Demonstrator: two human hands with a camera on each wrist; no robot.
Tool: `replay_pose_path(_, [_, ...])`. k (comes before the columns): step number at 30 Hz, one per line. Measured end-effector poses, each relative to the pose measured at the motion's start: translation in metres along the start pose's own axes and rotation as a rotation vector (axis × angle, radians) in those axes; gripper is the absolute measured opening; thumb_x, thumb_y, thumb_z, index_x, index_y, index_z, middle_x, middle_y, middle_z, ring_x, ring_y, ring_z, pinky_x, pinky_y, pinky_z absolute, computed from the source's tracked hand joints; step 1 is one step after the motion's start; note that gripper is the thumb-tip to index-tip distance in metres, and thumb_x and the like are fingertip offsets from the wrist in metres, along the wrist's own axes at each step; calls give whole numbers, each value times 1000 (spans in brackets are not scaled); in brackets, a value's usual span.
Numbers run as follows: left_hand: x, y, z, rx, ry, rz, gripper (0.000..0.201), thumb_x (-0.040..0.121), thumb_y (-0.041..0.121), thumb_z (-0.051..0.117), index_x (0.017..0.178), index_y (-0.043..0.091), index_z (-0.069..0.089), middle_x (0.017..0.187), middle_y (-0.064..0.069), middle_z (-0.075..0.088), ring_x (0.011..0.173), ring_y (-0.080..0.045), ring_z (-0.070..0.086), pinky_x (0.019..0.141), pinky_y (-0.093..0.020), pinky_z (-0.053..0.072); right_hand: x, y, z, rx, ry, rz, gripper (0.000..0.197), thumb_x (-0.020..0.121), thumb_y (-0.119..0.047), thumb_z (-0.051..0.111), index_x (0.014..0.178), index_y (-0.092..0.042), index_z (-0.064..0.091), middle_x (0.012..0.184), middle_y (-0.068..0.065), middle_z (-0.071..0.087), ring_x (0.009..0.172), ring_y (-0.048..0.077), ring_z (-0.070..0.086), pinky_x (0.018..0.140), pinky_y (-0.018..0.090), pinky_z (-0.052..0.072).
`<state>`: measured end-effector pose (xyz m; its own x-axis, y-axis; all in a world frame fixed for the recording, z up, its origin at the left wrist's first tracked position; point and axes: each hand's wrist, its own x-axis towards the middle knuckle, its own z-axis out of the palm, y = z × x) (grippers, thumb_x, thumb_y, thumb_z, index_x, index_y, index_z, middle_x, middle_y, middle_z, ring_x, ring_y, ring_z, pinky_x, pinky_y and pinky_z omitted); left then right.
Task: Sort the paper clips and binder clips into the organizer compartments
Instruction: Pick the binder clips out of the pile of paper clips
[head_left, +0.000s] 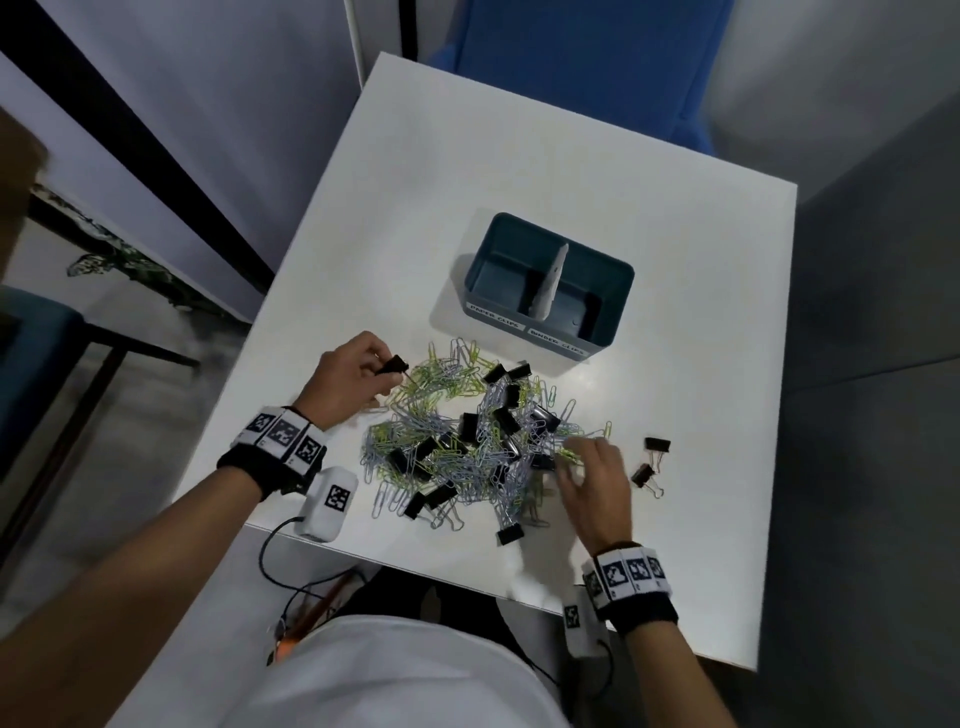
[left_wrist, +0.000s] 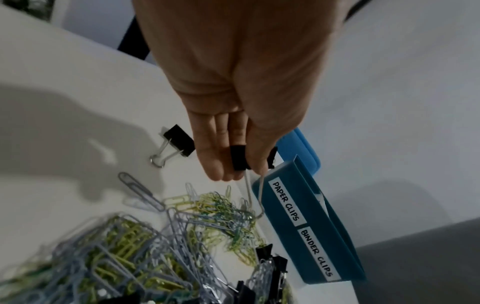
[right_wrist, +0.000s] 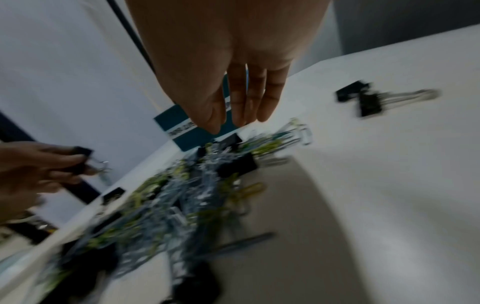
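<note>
A teal organizer (head_left: 550, 306) with a white divider and labels "PAPER CLIPS" and "BINDER CLIPS" (left_wrist: 298, 224) stands behind a mixed heap of paper clips (head_left: 467, 436) and black binder clips (head_left: 501, 418). My left hand (head_left: 353, 379) hovers at the heap's left edge and pinches a black binder clip (head_left: 393, 365) (left_wrist: 239, 158), whose wire handles hang below the fingers. My right hand (head_left: 592, 478) is over the heap's right side, fingers straight and spread, holding nothing (right_wrist: 233, 115). The right wrist view is blurred.
Two loose binder clips (head_left: 649, 462) lie on the white table (head_left: 571, 171) right of the heap, one more (left_wrist: 178, 144) lies left of my left hand. The table's near edge runs just behind my wrists. A blue chair (head_left: 587, 57) stands beyond the far edge.
</note>
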<state>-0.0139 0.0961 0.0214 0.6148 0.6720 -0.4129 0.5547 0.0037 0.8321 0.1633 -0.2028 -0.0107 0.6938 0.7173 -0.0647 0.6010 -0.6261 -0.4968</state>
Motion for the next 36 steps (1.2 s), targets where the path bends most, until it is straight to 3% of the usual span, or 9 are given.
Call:
replay_pose_path(6, [-10, 14, 20, -36, -174, -1, 20, 85, 14, 70, 94, 15, 52, 85, -5, 73, 72, -17, 67, 60, -34, 52, 29, -73, 17, 206, -288, -171, 41, 93, -37, 60, 129, -20, 53, 127, 2, 57, 107, 15, 57, 92, 35, 50])
replay_pose_path(9, [-18, 19, 29, -48, -237, 37, 19, 87, 18, 68, 96, 19, 52, 86, -4, 74, 73, -17, 66, 57, -28, 50, 42, -100, 22, 392, -365, -130, 57, 86, -46, 67, 134, -21, 50, 119, -3, 63, 94, 9, 63, 79, 27, 54])
replay_pose_path(12, [-27, 21, 36, -21, -230, 63, 19, 90, 20, 65, 100, 16, 50, 84, -3, 73, 67, -10, 65, 53, -20, 47, 47, -111, 29, 534, -337, -18, 39, 82, -34, 74, 118, -21, 65, 96, -5, 72, 82, 8, 66, 75, 33, 57])
replay_pose_path(16, [-30, 14, 37, -37, -177, 35, 19, 92, 22, 61, 100, 16, 46, 85, -3, 74, 66, -11, 64, 53, -23, 47, 41, -107, 33, 655, -290, 122, 14, 82, -23, 77, 92, -15, 72, 72, 0, 71, 60, 19, 67, 61, 39, 60])
replay_pose_path(20, [-32, 10, 37, -52, -151, 0, 19, 93, 21, 61, 101, 13, 45, 83, -2, 74, 59, -7, 61, 48, -18, 43, 34, -105, 28, 810, -331, 227, 22, 83, -9, 75, 103, -7, 67, 89, 11, 70, 62, 22, 70, 59, 30, 58])
replay_pose_path(23, [-33, 9, 40, -52, -150, -2, 19, 94, 18, 59, 103, 9, 46, 82, -2, 73, 55, -5, 59, 49, -17, 43, 32, -100, 22, 874, -373, 223, 18, 85, -4, 70, 103, -2, 67, 89, 14, 72, 68, 26, 71, 63, 32, 59])
replay_pose_path(30, [-29, 6, 36, -128, -164, 26, 15, 95, 14, 55, 108, 6, 54, 90, -6, 74, 78, -9, 66, 70, -31, 47, 43, -73, 16, 713, -271, 341, 17, 85, -6, 70, 86, -22, 71, 81, 2, 74, 71, 19, 70, 69, 31, 58])
replay_pose_path(34, [-25, 3, 36, -187, -153, -67, 13, 97, 16, 54, 104, 7, 50, 102, -8, 72, 97, -23, 67, 80, -39, 51, 48, -55, 19, 424, -141, 282, 11, 85, -8, 69, 91, -15, 74, 85, 0, 74, 77, 15, 69, 77, 28, 56])
replay_pose_path(36, [-25, 2, 36, -213, -146, -99, 12, 97, 17, 54, 103, 9, 47, 104, -9, 72, 94, -25, 66, 79, -41, 53, 48, -48, 16, 306, -103, 185, 12, 83, -7, 70, 91, -13, 75, 85, 2, 74, 75, 16, 67, 75, 28, 56])
